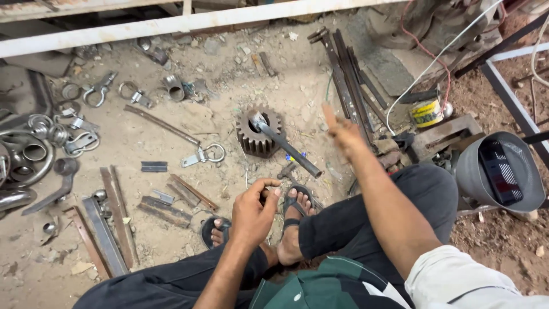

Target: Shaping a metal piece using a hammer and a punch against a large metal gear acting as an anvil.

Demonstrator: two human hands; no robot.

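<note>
Overall, the head view shows you seated on sandy ground, legs folded, sandalled feet forward. Your left hand [254, 213] hovers over your left foot, fingers curled inward; whether they pinch something small cannot be made out. Your right hand [342, 133] is stretched forward and motion-blurred, fingers loosely extended, holding nothing visible; its fingertips are hard to resolve. Ahead of both hands lies a rusty toothed gear [258, 133] with a dark metal bar [289, 150] resting in its bore and angled toward you. Flat steel strips [350, 77] lie just beyond the right hand. A grey welding mask [502, 171] sits at your right, partly cut off.
</note>
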